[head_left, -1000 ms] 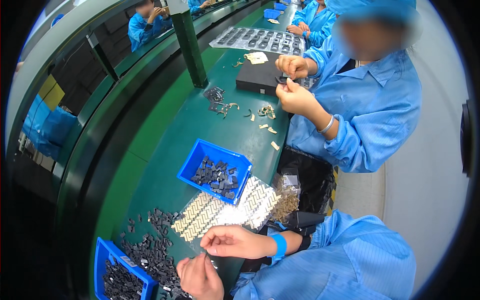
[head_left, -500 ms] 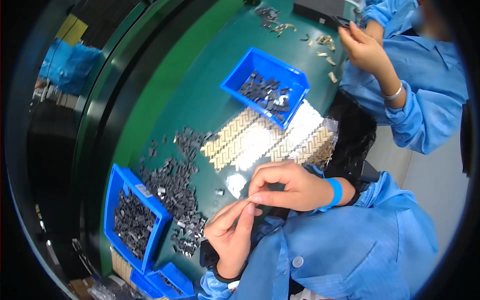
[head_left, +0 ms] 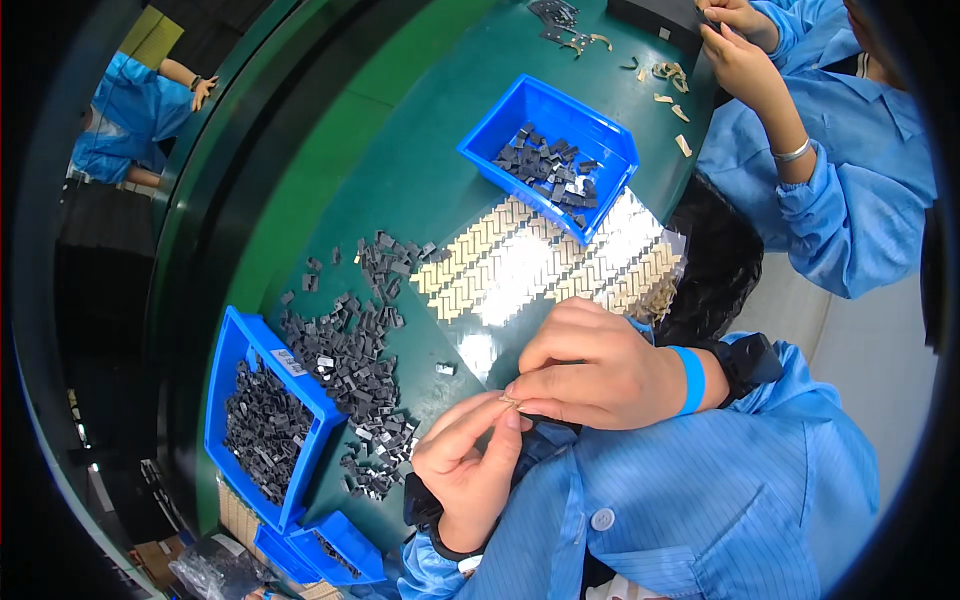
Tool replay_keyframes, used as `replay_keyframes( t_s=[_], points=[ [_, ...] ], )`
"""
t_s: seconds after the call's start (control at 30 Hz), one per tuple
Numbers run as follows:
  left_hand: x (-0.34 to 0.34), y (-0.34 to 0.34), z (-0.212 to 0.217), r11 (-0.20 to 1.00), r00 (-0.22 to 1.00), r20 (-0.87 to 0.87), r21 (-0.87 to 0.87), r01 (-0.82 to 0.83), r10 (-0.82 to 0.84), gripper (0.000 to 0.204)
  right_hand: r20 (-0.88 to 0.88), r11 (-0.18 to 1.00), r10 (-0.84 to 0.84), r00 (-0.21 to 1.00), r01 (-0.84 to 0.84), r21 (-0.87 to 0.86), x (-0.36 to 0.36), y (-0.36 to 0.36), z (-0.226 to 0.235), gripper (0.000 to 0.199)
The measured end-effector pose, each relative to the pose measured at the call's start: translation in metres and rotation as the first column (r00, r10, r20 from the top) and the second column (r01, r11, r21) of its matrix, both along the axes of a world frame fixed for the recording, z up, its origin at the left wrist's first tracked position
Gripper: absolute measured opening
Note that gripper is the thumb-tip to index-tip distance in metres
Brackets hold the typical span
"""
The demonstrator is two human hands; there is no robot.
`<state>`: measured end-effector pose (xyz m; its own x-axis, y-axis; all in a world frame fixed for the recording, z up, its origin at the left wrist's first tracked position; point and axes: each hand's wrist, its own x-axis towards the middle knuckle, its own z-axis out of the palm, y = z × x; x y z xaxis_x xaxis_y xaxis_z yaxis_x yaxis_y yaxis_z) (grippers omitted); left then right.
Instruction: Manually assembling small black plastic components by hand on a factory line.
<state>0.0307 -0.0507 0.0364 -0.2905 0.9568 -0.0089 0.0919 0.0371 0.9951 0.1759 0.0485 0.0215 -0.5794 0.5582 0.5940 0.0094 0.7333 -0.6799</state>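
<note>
My left hand (head_left: 468,462) and my right hand (head_left: 612,368) meet above the table's near edge. Both are closed in a pinch, fingertips together on a small tan piece (head_left: 512,401) that they mostly cover. Just beyond lies a clear sheet with rows of tan adhesive pieces (head_left: 470,270), its near corner by my right hand. Many small black blocks (head_left: 345,345) are heaped on the table to the left of my hands. One lone block (head_left: 446,369) lies between that heap and my fingers.
A blue bin (head_left: 325,402) full of black blocks stands at the left, a smaller blue bin (head_left: 350,545) in front of it. Another blue bin (head_left: 480,140) rests partly on the sheet. A co-worker's hands (head_left: 740,60) work at the far right; another person (head_left: 130,115) is far left.
My right hand has turned, its fingers curling further over the small tan piece; my left hand keeps its pinch. The co-worker's hands have moved up and closer together. The far-left person's arm has come into view.
</note>
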Motion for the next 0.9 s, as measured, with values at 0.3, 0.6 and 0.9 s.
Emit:
replay_keyframes(
  t_s=[0.3, 0.6, 0.9],
  points=[
    [0.002, -0.002, 0.001, 0.994, 0.994, -0.005, -0.025, 0.11, -0.11, 0.01, 0.045, 0.976, 0.199, 0.979, -0.193, -0.104, 0.013, 0.009, -0.002, 0.007],
    [-0.001, -0.004, -0.009, 0.993, 0.898, 0.439, -0.101, 0.065, -0.014, 0.016, 0.647, 0.822, -0.569, 0.507, 0.372, 0.431, 0.138, 0.035, 0.003, 0.013],
    [0.014, -0.004, -0.008, 0.998, 0.905, 0.425, -0.062, 0.006, 0.021, 0.019, -0.141, 0.916, 0.087, 0.986, -0.135, -0.378, 0.02, -0.007, -0.001, 0.015]
  ],
)
